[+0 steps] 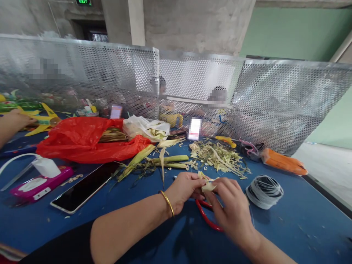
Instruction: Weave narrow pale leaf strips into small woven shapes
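Note:
Between my two hands is a small pale-yellow piece of corn husk [208, 186], pinched from both sides. My left hand [187, 189], with a gold bangle on the wrist, closes on its left part. The fingers of my right hand [232, 201] close on its right part. Red-handled scissors [206, 216] lie on the table under my hands, partly hidden by them. Just beyond sits a heap of shredded husk scraps [220, 157]. Left of the heap lie whole green-yellow husks [170, 159].
A spool of white cord [264, 192] stands at right, near an orange packet [284, 162]. To the left are a red plastic bag [74, 137], a phone [85, 189] and a magenta power strip [41, 183]. A perforated metal screen [192, 77] borders the back. Another person's hand [19, 119] is at far left.

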